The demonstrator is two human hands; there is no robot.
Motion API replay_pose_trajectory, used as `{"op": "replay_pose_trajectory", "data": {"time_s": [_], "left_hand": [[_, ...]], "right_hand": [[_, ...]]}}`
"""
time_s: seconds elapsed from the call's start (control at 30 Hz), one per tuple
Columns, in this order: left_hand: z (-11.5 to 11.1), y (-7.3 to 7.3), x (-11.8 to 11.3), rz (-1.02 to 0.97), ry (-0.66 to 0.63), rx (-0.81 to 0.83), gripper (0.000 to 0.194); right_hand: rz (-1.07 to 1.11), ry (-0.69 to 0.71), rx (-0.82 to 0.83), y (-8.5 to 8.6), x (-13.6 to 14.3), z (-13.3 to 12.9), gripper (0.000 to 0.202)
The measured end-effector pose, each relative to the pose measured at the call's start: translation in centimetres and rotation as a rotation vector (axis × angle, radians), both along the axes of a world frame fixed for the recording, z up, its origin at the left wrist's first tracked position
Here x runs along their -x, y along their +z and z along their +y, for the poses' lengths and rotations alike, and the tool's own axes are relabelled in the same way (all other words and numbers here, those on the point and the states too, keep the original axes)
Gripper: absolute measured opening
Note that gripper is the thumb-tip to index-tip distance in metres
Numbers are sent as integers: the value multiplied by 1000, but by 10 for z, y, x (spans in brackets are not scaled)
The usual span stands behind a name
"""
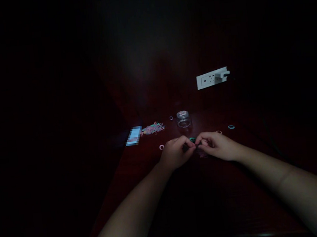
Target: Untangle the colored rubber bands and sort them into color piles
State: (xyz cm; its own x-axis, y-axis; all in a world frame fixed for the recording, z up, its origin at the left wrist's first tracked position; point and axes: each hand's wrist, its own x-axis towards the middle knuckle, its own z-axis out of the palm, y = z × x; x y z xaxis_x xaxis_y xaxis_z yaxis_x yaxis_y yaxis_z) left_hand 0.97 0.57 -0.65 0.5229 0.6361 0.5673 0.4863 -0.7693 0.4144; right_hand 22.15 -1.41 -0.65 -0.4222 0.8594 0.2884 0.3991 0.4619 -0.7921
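My left hand (178, 151) and my right hand (217, 145) come together over the dark red table, their fingertips nearly touching. Both are closed in a pinch; whatever lies between the fingers is too small and dim to name. Just beyond the fingertips is a green band (192, 140). Several thin purple-pink bands (203, 154) lie beneath my right fingers. Left of my left hand rests a pale pink ring-shaped band (162, 147). Behind my right hand a light-coloured ring (219, 132) is partly hidden, and a blue ring (231, 127) lies farther right.
A clear jar (183, 120) with a lid stands behind my hands. To its left are a small ring (171, 118), a heap of colourful bands (154, 128) and a lit, pixelated screen (134, 135). A white socket panel (208, 79) with a plug is on the wall.
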Motion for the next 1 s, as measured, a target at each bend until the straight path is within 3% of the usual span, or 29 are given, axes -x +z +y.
{"op": "replay_pose_trajectory", "data": {"time_s": [0.37,1.0], "left_hand": [[-3,-1,-1,-8,-51,-22,7],[0,-1,0,-37,-45,-22,9]], "right_hand": [[-49,43,4,-7,-2,4,22],[-64,30,11,0,-4,0,20]]}}
